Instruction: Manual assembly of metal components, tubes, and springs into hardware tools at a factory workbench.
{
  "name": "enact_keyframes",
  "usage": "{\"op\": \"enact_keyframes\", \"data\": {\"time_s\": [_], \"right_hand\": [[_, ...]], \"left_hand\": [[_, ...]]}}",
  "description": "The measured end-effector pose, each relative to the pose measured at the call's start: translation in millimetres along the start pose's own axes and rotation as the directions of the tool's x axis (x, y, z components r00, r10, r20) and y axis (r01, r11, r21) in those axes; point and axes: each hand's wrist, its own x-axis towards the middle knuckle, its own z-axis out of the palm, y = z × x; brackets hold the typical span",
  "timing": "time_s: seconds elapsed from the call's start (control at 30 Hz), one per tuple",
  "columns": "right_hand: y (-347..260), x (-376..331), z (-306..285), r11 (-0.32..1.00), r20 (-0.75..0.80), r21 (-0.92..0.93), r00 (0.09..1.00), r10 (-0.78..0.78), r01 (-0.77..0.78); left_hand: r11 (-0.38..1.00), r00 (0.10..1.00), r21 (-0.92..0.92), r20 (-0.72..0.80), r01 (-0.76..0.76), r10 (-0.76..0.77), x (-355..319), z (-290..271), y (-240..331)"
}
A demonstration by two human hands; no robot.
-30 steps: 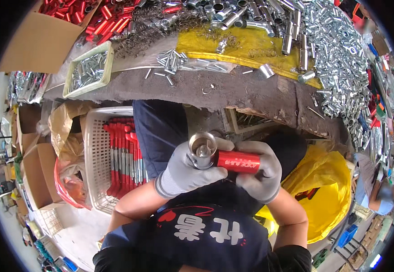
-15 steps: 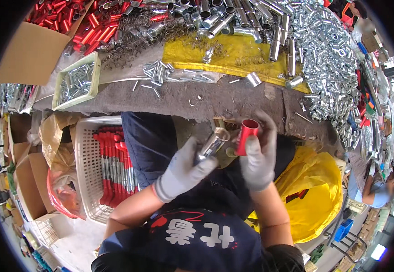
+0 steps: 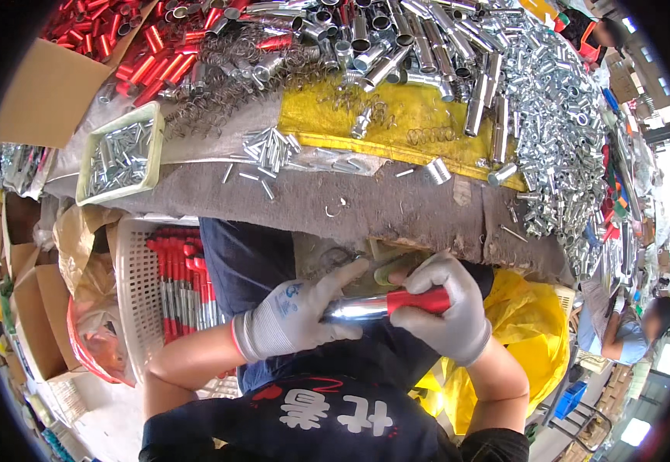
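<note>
Over my lap, my left hand (image 3: 292, 316) in a grey-white glove grips a shiny chrome tube (image 3: 359, 309), its index finger stretched out above it. My right hand (image 3: 458, 316), gloved alike, is closed round a red metal sleeve (image 3: 419, 301). Tube and sleeve lie level in one line, end against end; whether one sits inside the other I cannot tell. Beyond them is the cloth-covered edge of the work table (image 3: 273, 219).
On the table lie small pins (image 3: 272, 150), a tray of pins (image 3: 155, 165), springs (image 3: 431, 136), chrome tubes (image 3: 477, 104), red sleeves (image 3: 157, 69) and small metal fittings (image 3: 558, 115). A white basket (image 3: 128, 285) of red-and-silver parts stands left, a yellow bag (image 3: 531, 331) right. A person (image 3: 628, 331) sits far right.
My hands have come together and lower. The chrome tube and red sleeve, apart and tilted upright before, now lie level and meet end to end.
</note>
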Motion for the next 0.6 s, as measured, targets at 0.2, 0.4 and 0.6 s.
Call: {"op": "enact_keyframes", "data": {"time_s": [0.2,0.4,0.6], "right_hand": [[-9,49,-7,0.984,0.141,-0.14,0.986,-0.089,0.109],[4,79,11,0.998,0.312,-0.023,0.948,0.065,-0.061],[88,186,-75,0.6,-0.377,-0.746,0.926,-0.023,-0.289]], "left_hand": [[0.994,0.982,0.101,-0.189,0.05,-0.03,15,-6,-11],[0.992,0.948,0.126,-0.318,0.031,0.011,33,-3,-23],[0.949,0.897,-0.314,-0.428,-0.032,-0.111,36,1,-33]]}}
